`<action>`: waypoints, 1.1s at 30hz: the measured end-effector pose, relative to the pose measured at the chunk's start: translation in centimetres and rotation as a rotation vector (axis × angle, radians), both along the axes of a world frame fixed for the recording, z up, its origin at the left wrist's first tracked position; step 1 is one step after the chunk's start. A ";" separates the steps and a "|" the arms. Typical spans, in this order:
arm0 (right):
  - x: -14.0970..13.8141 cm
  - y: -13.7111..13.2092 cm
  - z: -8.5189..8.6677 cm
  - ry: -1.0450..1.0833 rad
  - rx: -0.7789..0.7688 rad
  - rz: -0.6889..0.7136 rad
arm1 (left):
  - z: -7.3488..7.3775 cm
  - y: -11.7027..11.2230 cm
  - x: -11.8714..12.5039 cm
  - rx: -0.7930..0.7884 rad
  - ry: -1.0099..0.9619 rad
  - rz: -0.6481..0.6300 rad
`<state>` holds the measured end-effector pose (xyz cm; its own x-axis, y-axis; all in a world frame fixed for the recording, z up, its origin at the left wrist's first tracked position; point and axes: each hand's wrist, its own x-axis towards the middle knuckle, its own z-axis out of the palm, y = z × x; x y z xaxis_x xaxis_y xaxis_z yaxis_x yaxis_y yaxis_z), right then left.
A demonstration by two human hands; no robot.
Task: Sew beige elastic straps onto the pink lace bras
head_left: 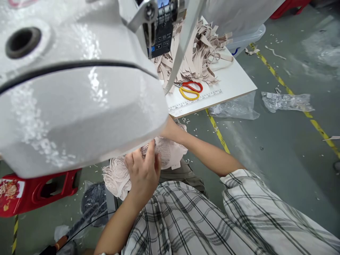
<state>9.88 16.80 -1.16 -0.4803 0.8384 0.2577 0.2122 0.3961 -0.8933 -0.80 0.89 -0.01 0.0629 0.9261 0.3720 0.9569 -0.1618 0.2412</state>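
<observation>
A pale pink lace garment [162,152], gathered in folds, lies below the white sewing machine head [87,106]. My left hand [143,168] rests on the lace from above, fingers stretched forward and somewhat apart, tips near the machine's lower edge. From the right, my right hand [168,128] reaches in behind the machine head. Only its wrist side shows; the fingers are hidden, so what they hold cannot be seen. The needle area is also covered by the machine head.
Beyond the machine, a white table [239,79] bears a heap of beige strips [196,53], scissors [190,90] with red and yellow handles, and a printed ruler [196,101]. A control panel [162,39] stands behind. A red stool [39,193] is at left; plastic bags [287,102] lie on the floor.
</observation>
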 end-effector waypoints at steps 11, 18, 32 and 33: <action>-0.2 0.2 -1.0 0.026 0.076 -0.004 | 0.0 0.2 0.1 0.024 0.009 -0.007; -0.2 -0.1 -0.8 0.097 0.032 0.002 | 0.0 0.1 0.1 0.036 0.028 0.010; 3.0 -5.1 -2.6 0.207 -0.276 -0.077 | -3.1 1.1 -4.6 -0.258 -0.832 0.345; 3.0 -5.3 -2.5 0.199 -0.280 -0.072 | -3.1 1.3 -4.7 -0.281 -0.869 0.336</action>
